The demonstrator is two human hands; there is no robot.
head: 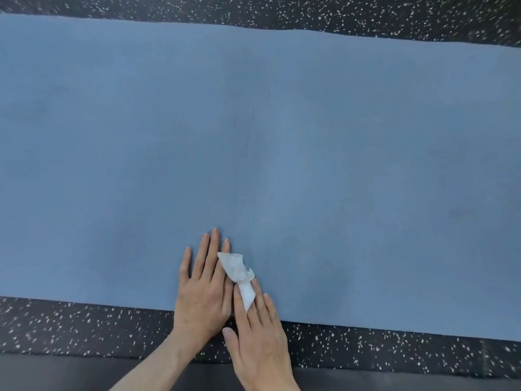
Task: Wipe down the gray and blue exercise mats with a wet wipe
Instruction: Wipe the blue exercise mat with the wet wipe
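Observation:
The blue exercise mat (282, 136) lies flat across almost the whole view. My left hand (201, 289) rests palm-down on its near edge, fingers straight and slightly spread. Just to its right, my right hand (258, 337) lies over the mat's near edge and pinches a crumpled white wet wipe (238, 270) between its index and middle fingers. The wipe's loose end sticks forward onto the mat, touching my left index finger. A dark grey surface (84, 376) runs along the bottom edge of the view; I cannot tell whether it is the gray mat.
Black rubber flooring with white speckles (84, 325) shows as a strip in front of the mat, and the same flooring (338, 12) lies beyond its far edge. Wide stretches of blue mat extend left and right of my hands.

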